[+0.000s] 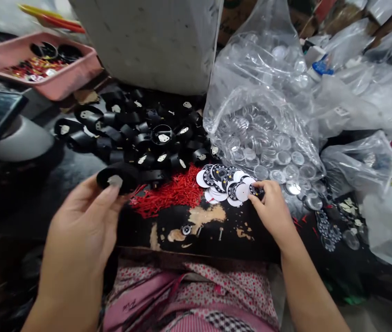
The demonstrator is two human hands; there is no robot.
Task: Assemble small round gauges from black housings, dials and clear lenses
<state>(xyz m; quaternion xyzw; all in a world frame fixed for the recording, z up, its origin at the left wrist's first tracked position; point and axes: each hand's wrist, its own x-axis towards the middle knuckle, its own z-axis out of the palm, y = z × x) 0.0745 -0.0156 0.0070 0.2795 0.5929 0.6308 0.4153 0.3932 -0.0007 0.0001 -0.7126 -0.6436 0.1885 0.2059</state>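
My left hand (83, 221) grips a round black plastic housing (127, 175), its thumb pressed on a pale piece (115, 180) inside. At the right end of a pile of round dial discs (219, 173), printed black or plain white, is my right hand (270, 203). Its thumb and forefinger pinch a black dial disc (255, 190) with light markings. Red plastic pointers (171, 193) lie heaped between the two hands. Behind them spreads a crowd of similar black housings (123, 131), many with pale inserts.
A clear plastic bag (268, 110) spills transparent round covers (282, 157) on the right. A pink tray (74, 69) with small coloured parts stands at the back left. Near the worn front edge lie a small metal ring (186, 229) and a screw (221, 234). More black discs (327, 230) lie far right.
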